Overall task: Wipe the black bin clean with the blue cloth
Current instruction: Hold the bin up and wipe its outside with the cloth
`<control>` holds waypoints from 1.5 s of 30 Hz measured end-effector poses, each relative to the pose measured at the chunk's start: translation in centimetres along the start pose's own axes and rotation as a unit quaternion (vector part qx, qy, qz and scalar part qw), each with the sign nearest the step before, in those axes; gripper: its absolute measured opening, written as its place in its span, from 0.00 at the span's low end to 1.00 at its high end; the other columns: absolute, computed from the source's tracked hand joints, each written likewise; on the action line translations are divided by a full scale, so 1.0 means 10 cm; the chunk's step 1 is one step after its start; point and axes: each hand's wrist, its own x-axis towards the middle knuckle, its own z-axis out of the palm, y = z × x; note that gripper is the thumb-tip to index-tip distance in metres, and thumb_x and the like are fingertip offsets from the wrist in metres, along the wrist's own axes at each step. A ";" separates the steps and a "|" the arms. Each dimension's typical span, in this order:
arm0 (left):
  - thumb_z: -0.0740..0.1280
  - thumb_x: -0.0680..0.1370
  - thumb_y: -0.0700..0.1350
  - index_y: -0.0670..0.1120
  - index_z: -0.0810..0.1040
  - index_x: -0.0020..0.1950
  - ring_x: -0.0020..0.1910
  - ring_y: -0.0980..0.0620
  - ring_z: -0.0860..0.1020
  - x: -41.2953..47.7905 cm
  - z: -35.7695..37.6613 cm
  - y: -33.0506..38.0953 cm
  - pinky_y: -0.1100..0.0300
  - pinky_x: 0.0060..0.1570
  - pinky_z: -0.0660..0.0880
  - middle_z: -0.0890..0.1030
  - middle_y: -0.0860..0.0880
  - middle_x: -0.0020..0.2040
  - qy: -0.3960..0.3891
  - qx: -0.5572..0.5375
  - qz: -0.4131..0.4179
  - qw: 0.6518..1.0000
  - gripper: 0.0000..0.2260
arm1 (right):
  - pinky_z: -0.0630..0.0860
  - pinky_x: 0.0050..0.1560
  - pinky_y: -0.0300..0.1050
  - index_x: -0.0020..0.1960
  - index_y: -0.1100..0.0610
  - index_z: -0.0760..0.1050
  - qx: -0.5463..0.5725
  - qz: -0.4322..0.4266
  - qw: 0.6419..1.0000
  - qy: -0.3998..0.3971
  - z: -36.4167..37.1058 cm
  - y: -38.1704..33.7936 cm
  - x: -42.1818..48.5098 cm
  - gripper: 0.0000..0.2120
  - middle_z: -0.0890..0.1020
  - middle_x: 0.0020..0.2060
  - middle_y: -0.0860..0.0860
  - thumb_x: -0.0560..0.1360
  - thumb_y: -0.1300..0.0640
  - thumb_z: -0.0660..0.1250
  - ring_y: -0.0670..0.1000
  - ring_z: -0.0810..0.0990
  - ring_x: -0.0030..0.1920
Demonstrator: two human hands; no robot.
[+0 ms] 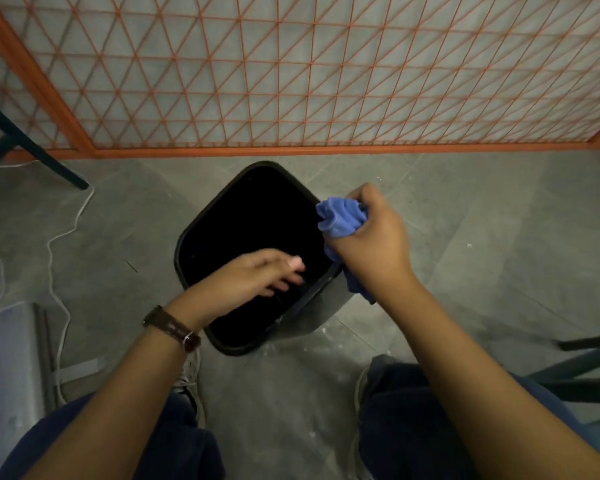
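The black bin stands on the grey floor between my feet, seen from above with its dark inside showing. My right hand is closed around the bunched blue cloth at the bin's right rim; a tail of the cloth hangs below my wrist outside the bin. My left hand reaches over the bin's near side, fingers extended toward the near rim. Motion blur hides whether those fingers grip the rim. A brown watch sits on the left wrist.
An orange lattice screen runs along the floor just behind the bin. Dark chair legs stand at far left, more dark legs at right. A white cable snakes over the floor on the left, by a grey box.
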 end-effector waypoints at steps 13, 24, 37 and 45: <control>0.53 0.76 0.63 0.54 0.77 0.56 0.40 0.59 0.77 -0.09 0.28 -0.17 0.64 0.41 0.73 0.80 0.53 0.41 -0.039 0.373 0.110 0.920 0.20 | 0.75 0.38 0.53 0.43 0.61 0.71 0.035 0.134 0.989 0.045 -0.44 0.29 0.39 0.13 0.77 0.34 0.57 0.64 0.57 0.72 0.56 0.77 0.34; 0.60 0.79 0.53 0.46 0.72 0.32 0.29 0.53 0.72 -0.01 0.19 -0.14 0.60 0.31 0.67 0.73 0.50 0.27 0.266 0.185 0.108 0.940 0.17 | 0.79 0.44 0.44 0.43 0.59 0.77 0.337 0.201 0.919 0.024 -0.45 0.16 0.40 0.02 0.80 0.38 0.54 0.72 0.63 0.69 0.50 0.81 0.40; 0.63 0.76 0.56 0.51 0.79 0.39 0.47 0.48 0.80 -0.13 -0.70 0.14 0.49 0.55 0.75 0.81 0.49 0.43 0.449 -0.174 0.020 0.876 0.12 | 0.75 0.34 0.33 0.55 0.56 0.67 0.186 0.036 0.982 -0.014 -0.26 0.09 0.24 0.14 0.77 0.39 0.47 0.71 0.66 0.63 0.38 0.78 0.33; 0.66 0.73 0.57 0.48 0.81 0.41 0.51 0.41 0.80 -0.16 -0.69 0.12 0.44 0.57 0.76 0.82 0.41 0.48 0.417 -0.209 0.024 0.884 0.13 | 0.76 0.34 0.33 0.55 0.45 0.73 0.064 -0.050 0.993 -0.082 -0.07 0.22 0.17 0.17 0.78 0.51 0.55 0.72 0.62 0.67 0.44 0.78 0.36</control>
